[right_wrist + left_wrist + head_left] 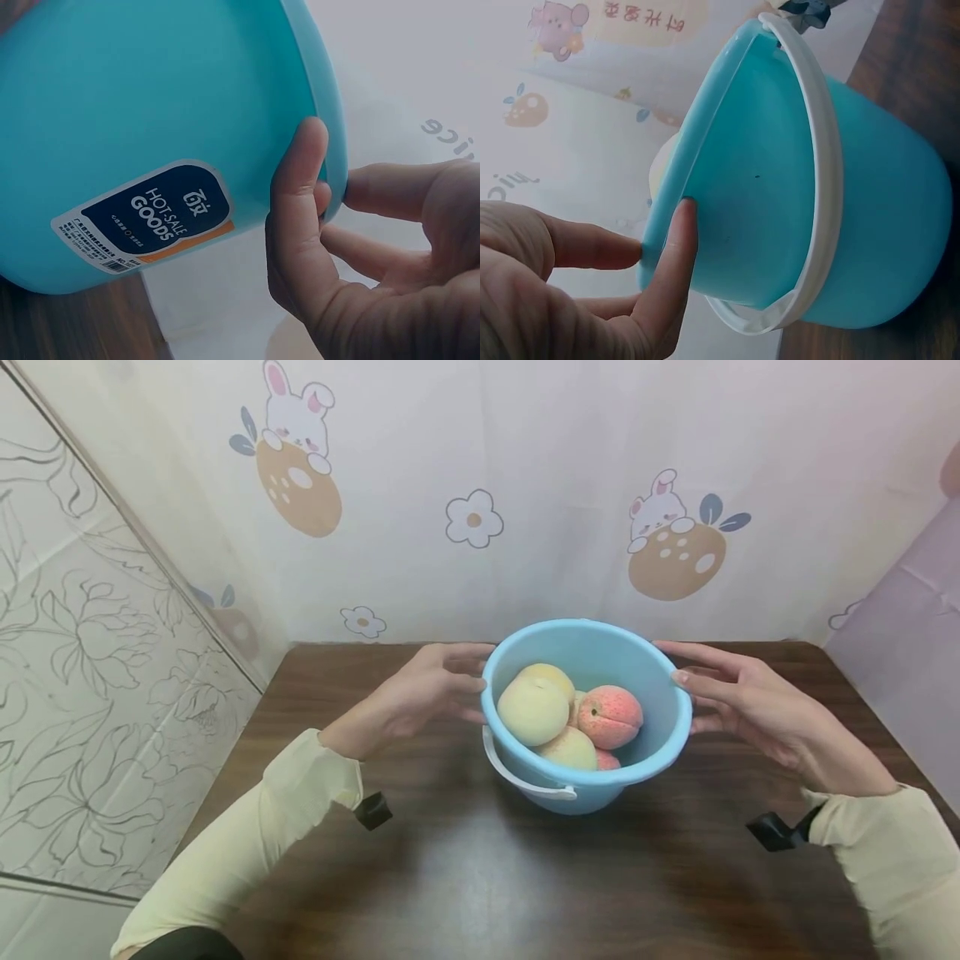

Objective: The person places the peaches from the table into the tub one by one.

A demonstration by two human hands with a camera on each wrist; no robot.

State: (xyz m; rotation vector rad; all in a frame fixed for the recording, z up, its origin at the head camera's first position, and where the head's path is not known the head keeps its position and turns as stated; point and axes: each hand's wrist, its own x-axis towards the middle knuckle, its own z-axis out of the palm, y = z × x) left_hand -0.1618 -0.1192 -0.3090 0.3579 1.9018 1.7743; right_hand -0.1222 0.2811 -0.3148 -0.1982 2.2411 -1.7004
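A light blue bucket (577, 789) stands on the brown table, with several yellow and reddish peaches (534, 710) inside it. At its left side my left hand (423, 697) holds the rim, thumb on the lip and a finger (676, 247) tucked below it. My right hand (757, 706) grips the opposite side of the rim the same way, its fingers (296, 195) bent under the lip. The white handle (825, 172) hangs down along the bucket's left front. A dark label (161, 214) is stuck on the outer wall in the right wrist view.
The wooden tabletop (465, 893) spreads toward me, in front of the bucket. Behind the table hangs a pale curtain (555, 485) printed with rabbits and flowers. A wall with line-drawn flowers (97, 668) borders the left side.
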